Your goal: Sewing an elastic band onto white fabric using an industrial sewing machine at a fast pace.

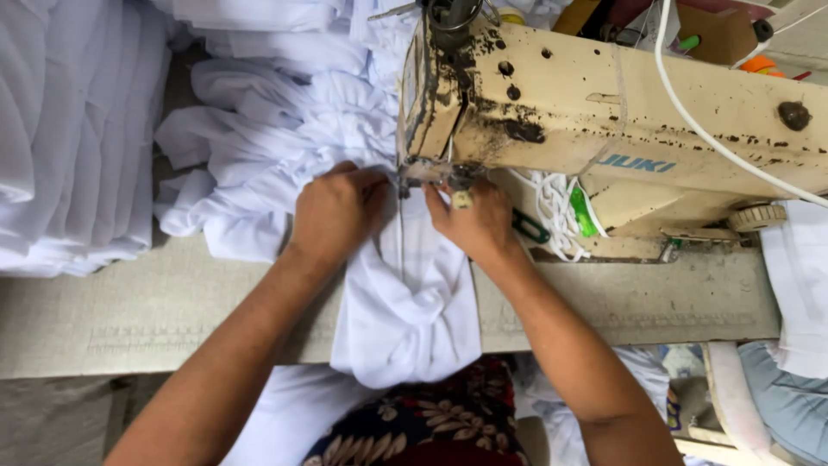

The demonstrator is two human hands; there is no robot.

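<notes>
Both hands press white cloth [405, 302] flat under the needle of a worn cream sewing machine [604, 121] on the bench [172, 311]: left hand [336, 211] at nine o'clock of the needle, right hand [473, 223] at three, fingers curled onto the fabric. Fingertips this near the needle risk a prick; bunched cloth could pucker the seam.

Stacked white cloth [60, 129], white cable [690, 112]

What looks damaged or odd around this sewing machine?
The cream sewing machine has chipped paint and dark grime around its head, above the white fabric that both hands, left hand and right hand, press flat. The fabric itself looks clean.
</notes>
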